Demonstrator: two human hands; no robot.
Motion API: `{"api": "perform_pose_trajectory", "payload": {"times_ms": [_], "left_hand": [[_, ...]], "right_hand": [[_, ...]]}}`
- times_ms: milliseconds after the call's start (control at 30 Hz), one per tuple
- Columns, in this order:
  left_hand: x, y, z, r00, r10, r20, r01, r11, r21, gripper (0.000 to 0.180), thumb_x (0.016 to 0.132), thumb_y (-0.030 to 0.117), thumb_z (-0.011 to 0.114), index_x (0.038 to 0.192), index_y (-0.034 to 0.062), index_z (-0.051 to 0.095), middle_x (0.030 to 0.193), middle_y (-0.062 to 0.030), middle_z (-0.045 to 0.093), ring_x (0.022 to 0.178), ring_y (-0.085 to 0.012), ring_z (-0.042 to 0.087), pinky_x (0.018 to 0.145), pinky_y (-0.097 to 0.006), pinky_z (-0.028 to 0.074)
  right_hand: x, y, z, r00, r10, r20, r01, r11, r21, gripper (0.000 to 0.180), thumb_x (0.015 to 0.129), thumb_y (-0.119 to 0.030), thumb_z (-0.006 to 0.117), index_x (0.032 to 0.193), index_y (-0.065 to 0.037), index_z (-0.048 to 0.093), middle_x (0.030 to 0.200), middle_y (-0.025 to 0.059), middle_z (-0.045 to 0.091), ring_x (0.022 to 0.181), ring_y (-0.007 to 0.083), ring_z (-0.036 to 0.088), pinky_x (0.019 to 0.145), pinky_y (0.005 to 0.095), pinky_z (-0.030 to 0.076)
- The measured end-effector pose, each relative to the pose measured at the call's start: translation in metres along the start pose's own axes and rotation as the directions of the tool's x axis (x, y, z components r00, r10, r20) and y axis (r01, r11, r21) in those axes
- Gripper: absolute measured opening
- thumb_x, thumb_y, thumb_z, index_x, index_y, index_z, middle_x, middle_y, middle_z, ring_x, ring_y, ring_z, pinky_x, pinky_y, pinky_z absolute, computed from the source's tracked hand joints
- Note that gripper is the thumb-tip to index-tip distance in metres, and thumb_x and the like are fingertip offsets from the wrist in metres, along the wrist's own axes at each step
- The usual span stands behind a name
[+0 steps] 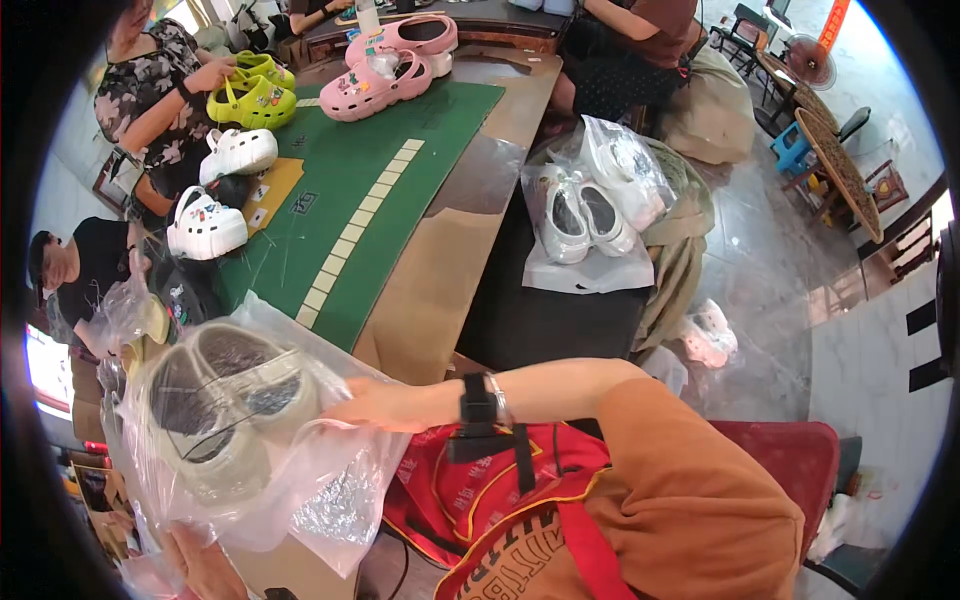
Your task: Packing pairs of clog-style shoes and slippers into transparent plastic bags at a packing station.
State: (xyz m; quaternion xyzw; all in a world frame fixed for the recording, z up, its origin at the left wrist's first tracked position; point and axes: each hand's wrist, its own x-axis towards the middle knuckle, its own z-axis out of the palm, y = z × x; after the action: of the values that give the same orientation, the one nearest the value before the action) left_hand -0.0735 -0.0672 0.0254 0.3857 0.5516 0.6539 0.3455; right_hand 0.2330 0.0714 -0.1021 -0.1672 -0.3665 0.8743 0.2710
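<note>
A clear plastic bag [330, 490] holds a pair of pale beige clogs [225, 400] with dark insides; it sits at the near left corner of the table. My right hand [375, 405], with a black watch on its wrist, reaches across from the right and grips the bag's upper edge beside the clogs. My left hand [195, 565] is low at the picture's bottom edge, under the bag, with plastic gathered in it; only part of it shows.
A green mat [400, 170] covers the wooden table. On it lie pink clogs [385, 80], yellow-green clogs [250, 100] and white clogs with charms [205, 225]. Bagged white clogs [585, 215] rest on a dark surface at right. Other people sit at left and at the far end.
</note>
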Motion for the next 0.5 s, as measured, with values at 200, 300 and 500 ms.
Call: {"api": "perform_pose_trajectory", "payload": {"times_ms": [200, 300, 500], "left_hand": [[0.008, 0.049, 0.170, 0.933, 0.137, 0.333, -0.246, 0.918, 0.312, 0.025, 0.084, 0.023, 0.055, 0.095, 0.0001, 0.053, 0.127, -0.0205, 0.035, 0.117, -0.0315, 0.035, 0.096, -0.040, 0.029], [-0.042, 0.050, 0.157, 0.827, 0.154, 0.541, -0.388, 0.852, 0.351, 0.025, 0.079, 0.024, 0.061, 0.080, -0.0006, 0.061, 0.134, -0.0264, 0.028, 0.124, -0.0399, 0.031, 0.101, -0.045, 0.024], [-0.023, 0.050, 0.222, 0.469, 0.159, 0.869, -0.604, 0.776, 0.184, 0.012, 0.075, 0.010, 0.064, 0.085, 0.0037, 0.062, 0.128, -0.0280, 0.033, 0.113, -0.0408, 0.041, 0.093, -0.044, 0.036]], "right_hand": [[-0.047, 0.016, -0.034, 0.976, 0.209, 0.061, -0.218, 0.945, 0.245, 0.057, 0.091, -0.050, 0.033, 0.129, -0.008, 0.040, 0.121, 0.0051, 0.052, 0.107, 0.0136, 0.052, 0.093, 0.0299, 0.041], [-0.069, 0.002, -0.049, 0.969, 0.207, 0.131, -0.233, 0.947, 0.223, 0.090, 0.075, -0.075, 0.016, 0.135, -0.011, 0.030, 0.134, 0.0083, 0.040, 0.121, 0.0221, 0.041, 0.104, 0.0381, 0.029], [-0.094, 0.011, -0.080, 0.989, 0.142, 0.025, -0.139, 0.889, 0.436, 0.076, 0.082, -0.066, 0.029, 0.133, -0.011, 0.034, 0.131, 0.0103, 0.043, 0.117, 0.0241, 0.046, 0.098, 0.0398, 0.038]]}}
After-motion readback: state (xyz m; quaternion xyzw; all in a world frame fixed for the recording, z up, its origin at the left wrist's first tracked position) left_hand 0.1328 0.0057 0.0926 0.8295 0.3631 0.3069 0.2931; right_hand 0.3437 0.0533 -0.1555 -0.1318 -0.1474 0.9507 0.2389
